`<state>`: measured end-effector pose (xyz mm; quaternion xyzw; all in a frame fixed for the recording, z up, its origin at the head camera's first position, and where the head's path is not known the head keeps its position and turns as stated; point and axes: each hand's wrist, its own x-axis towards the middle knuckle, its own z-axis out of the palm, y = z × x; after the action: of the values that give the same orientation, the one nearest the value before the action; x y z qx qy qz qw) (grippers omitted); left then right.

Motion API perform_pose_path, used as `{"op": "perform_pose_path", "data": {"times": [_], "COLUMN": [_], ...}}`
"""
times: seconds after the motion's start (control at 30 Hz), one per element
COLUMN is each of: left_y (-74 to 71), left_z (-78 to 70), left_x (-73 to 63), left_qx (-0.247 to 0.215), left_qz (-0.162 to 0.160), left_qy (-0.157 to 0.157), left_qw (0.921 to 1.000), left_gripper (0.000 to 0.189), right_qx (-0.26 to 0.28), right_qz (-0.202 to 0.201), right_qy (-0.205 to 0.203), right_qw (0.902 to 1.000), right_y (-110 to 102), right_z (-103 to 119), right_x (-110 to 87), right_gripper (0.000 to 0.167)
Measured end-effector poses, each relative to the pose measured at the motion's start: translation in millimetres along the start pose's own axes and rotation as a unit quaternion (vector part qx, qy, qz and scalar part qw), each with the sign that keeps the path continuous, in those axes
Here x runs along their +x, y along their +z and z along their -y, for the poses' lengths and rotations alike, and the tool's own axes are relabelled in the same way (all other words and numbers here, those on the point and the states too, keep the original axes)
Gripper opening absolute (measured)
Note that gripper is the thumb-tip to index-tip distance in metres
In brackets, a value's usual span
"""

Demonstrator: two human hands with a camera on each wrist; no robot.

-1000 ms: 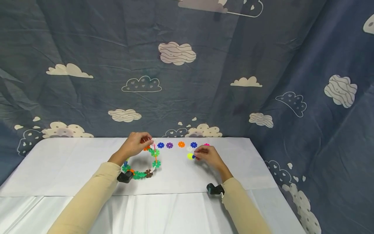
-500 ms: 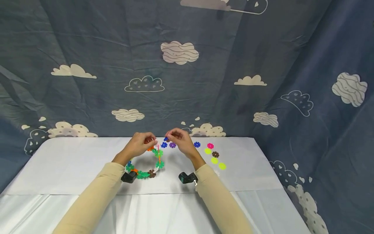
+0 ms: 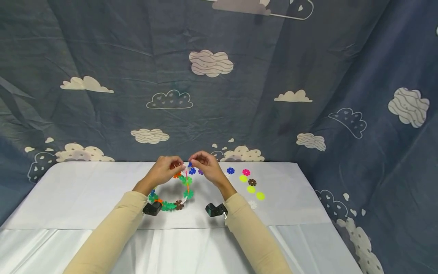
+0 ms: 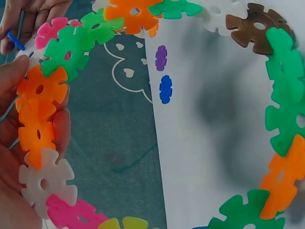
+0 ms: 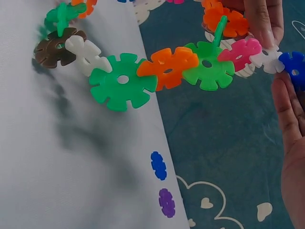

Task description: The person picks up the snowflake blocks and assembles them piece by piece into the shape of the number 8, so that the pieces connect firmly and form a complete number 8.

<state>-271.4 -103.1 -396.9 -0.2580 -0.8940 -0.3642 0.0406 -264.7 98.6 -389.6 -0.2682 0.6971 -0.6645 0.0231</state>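
Observation:
A ring-shaped chain of interlocking plastic snowflake discs point(image 5: 123, 81) in green, orange, white, pink and brown is raised over the table. My left hand point(image 3: 163, 169) holds it at its far end, fingertips at a white disc point(image 5: 267, 60) beside a pink one. My right hand point(image 3: 210, 169) pinches a blue snowflake disc point(image 5: 292, 67), its edge right at that white disc. Seen from the left wrist, the blue disc point(image 4: 15, 41) appears edge-on, and orange discs point(image 4: 39, 90) run past my left fingers.
On the white table point(image 3: 102, 198), a blue disc point(image 5: 158, 165) and a purple disc point(image 5: 167, 203) lie near the far edge. To the right are loose blue point(image 3: 230, 171), pink point(image 3: 246, 172), brown point(image 3: 252, 182), yellow point(image 3: 260, 195) and white point(image 3: 252, 204) discs. A cloud-patterned curtain point(image 3: 239, 114) hangs behind.
My right hand has carried the blue disc leftward from the loose discs to the chain's white disc, near my left hand. The left hand keeps its hold, nearly still.

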Motion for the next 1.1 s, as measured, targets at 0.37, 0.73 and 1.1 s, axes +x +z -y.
{"op": "perform_pose_path", "data": {"times": [0.37,0.73,1.1], "left_y": [2.7,4.9,-0.8], "left_z": [-4.0,-7.4,-7.9], "left_x": [-1.0,-2.1,-0.6], "left_qx": [0.014,0.01,-0.02], "left_qz": [-0.016,-0.048,-0.011], "left_qy": [-0.024,-0.066,-0.062], "left_qw": [0.9995,0.9966,0.9978], "left_gripper": [0.016,0.015,0.017], "right_qx": [-0.033,-0.016,-0.028], "right_qz": [-0.052,-0.069,-0.061], "right_qy": [0.001,-0.002,0.03], "right_qw": [0.9981,0.9975,0.9973], "right_y": [0.6,7.9,0.8], "right_z": [-1.0,0.3,-27.0], "right_x": [-4.1,-7.2,-0.4], "right_gripper": [0.025,0.024,0.033]}}
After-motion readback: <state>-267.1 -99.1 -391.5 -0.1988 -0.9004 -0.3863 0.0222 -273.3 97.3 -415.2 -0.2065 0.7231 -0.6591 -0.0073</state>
